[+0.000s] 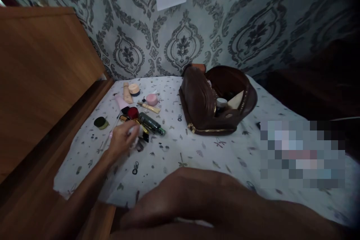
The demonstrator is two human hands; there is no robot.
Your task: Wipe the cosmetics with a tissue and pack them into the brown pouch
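My left hand [122, 137] reaches down among the cosmetics, its fingers curled round a small whitish thing that I cannot make out. Just beyond it lie a dark green bottle [152, 123] on its side and a red round jar [132, 112]. Gold and black tubes [144, 135] rest partly hidden beside the fingers. Close to the camera, my right hand [180, 195] is large, dark and blurred, with its fingers not distinguishable. A brown cosmetic bag [197, 101] stands unzipped to the right, holding a white-lidded jar [221, 102] and a beige item [236, 100].
Further back are a pink jar [152, 99], a peach-lidded jar [134, 89], a beige tube [127, 93] and a gold-handled brush [149, 107]. A dark green jar [100, 122] sits at left. A wooden panel [47, 60] borders the patterned cloth [180, 150]; a blurred-out patch covers the right.
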